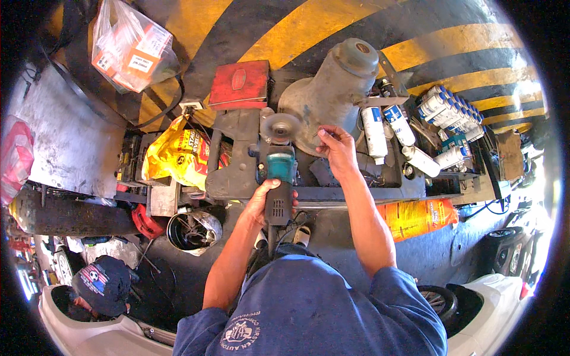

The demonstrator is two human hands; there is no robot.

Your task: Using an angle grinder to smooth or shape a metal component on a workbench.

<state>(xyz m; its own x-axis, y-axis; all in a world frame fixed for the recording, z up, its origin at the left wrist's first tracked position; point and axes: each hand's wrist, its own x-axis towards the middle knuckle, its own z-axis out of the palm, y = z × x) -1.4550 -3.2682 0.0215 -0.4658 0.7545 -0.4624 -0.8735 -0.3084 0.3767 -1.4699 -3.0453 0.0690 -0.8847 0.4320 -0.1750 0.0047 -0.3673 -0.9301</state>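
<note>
My left hand (259, 199) is wrapped round the black body of a teal-and-black angle grinder (280, 166). The grinder points away from me, its round grey disc (281, 127) at the far end, over a grey metal machine base (233, 127). To the right of the disc, my right hand (339, 148) is raised with thumb and fingers pinched together. A small, thin thing seems to sit at those fingertips, too small to name. Just behind the right hand stands a big grey rounded housing (335, 77). The fingertips and the disc are apart.
A red case (239, 85) lies behind the base, a yellow plastic bag (176, 153) left of it. Spray cans (373, 133) and several white-and-blue cans (448, 113) stand right. Below the bench are a bucket (195, 231) and an orange sack (418, 218). A capped person (102, 286) is behind left.
</note>
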